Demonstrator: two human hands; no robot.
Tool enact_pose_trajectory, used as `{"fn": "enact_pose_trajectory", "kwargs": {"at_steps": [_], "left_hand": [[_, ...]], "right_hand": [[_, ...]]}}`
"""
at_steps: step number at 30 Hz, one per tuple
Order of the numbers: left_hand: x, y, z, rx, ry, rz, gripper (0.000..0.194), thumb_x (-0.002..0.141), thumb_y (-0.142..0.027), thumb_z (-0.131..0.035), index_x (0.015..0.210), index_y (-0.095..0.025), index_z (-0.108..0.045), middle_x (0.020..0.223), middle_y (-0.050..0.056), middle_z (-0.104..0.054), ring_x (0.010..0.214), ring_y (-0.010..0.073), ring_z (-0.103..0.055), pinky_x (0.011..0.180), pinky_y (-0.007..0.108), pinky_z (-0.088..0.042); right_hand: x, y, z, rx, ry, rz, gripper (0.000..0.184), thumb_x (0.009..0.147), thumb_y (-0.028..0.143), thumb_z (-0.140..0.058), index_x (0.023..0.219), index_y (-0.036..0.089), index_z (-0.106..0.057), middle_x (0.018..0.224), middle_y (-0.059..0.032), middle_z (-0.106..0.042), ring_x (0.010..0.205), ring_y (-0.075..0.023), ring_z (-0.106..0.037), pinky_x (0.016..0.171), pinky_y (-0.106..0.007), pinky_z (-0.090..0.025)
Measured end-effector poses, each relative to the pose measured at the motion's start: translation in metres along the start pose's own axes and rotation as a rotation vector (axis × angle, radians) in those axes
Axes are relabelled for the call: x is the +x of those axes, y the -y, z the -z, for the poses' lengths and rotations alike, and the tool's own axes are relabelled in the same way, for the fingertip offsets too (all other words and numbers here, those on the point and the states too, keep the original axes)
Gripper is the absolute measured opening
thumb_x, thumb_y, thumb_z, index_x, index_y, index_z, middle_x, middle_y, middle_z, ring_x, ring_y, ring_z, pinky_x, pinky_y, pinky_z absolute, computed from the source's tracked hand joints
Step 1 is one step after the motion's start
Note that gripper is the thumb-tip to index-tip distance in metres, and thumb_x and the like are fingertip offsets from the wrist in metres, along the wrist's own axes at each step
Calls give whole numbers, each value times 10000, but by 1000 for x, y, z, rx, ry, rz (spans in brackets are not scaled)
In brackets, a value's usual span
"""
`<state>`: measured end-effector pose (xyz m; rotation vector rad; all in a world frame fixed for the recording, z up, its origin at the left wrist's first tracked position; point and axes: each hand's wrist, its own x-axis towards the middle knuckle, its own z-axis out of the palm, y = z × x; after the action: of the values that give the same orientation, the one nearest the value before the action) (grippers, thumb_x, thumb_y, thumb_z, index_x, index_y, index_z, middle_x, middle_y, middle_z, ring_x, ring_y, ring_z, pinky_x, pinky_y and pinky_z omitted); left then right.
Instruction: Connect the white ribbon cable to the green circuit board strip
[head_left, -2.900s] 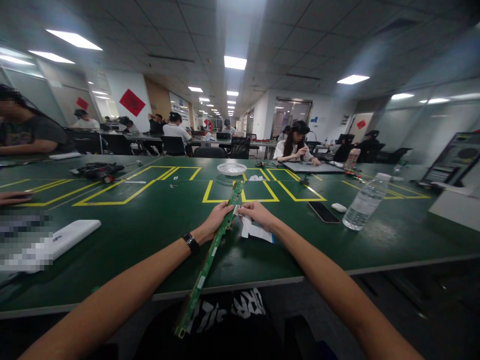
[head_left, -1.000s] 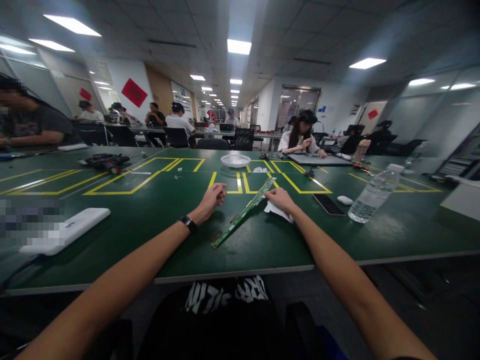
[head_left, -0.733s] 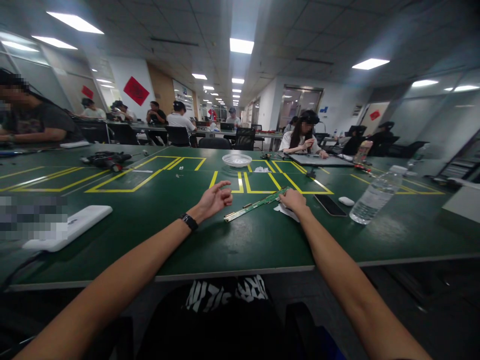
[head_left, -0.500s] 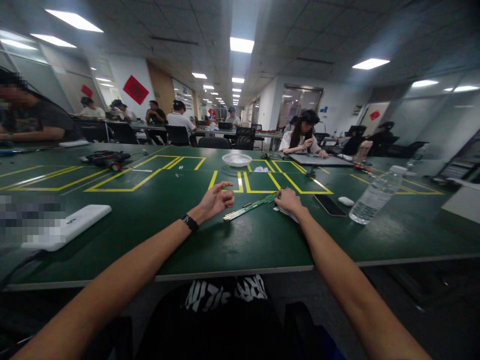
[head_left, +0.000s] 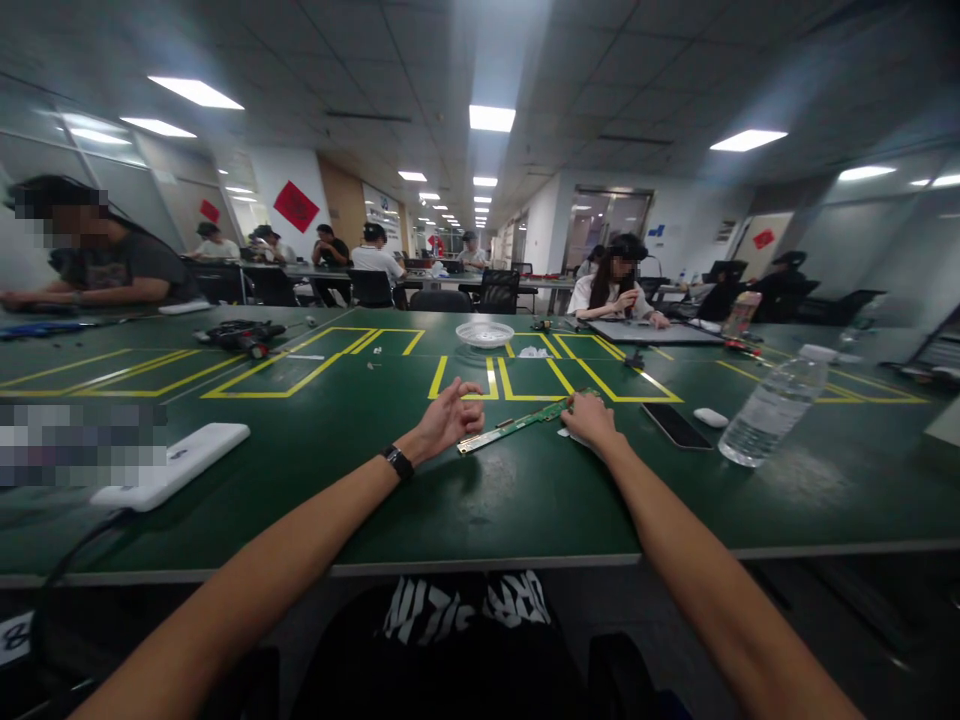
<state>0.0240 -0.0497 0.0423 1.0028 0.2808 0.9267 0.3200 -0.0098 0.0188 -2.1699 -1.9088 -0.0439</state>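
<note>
Your right hand [head_left: 591,420]: fingers closed about the right end of a long, narrow green circuit board [head_left: 517,428], a white strip [head_left: 564,433] partly hidden under the palm; the board slants before you, resting on the desk [head_left: 487,530] or just above it, cannot tell which. Your left hand [head_left: 452,420]: fingers parted and loosely curled, nothing visibly held, near the board's left end. Nearby, right: smartphone [head_left: 675,426]. Step in hand, as judged: handling the board one-handed; the next move seems to call for a steadying left-hand grip
</note>
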Motion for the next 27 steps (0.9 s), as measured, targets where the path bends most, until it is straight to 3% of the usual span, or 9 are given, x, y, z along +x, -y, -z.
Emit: {"fn": "enact_pose_trajectory", "kwargs": {"at_steps": [13, 21, 27], "left_hand": [[2, 7, 1, 49, 10, 36, 353, 878, -545, -457, 940, -203, -520, 569, -66, -313, 478, 106, -360, 509, 203, -295], [2, 10, 0, 65, 10, 33, 323, 880, -511, -481, 942, -195, -515, 576, -65, -328, 476, 93, -334, 519, 201, -294], [2, 11, -2, 79, 5, 45, 302, 873, -492, -505, 939, -197, -523, 572, -67, -317, 471, 93, -335, 501, 196, -279]], "right_hand": [[7, -4, -2, -34, 56, 17, 325, 850, 371, -457, 1091, 218, -611, 1121, -142, -537, 1085, -311, -501, 858, -490, -417], [10, -2, -6, -69, 56, 28, 373, 884, 383, -420, 1193, 258, -586, 1166, -146, -523, 1110, -320, -490, 870, -514, -397], [5, 3, -5, -117, 66, 29, 493, 905, 376, -381, 1389, 295, -422, 1256, -180, -469, 1174, -347, -460, 903, -549, -359]]}}
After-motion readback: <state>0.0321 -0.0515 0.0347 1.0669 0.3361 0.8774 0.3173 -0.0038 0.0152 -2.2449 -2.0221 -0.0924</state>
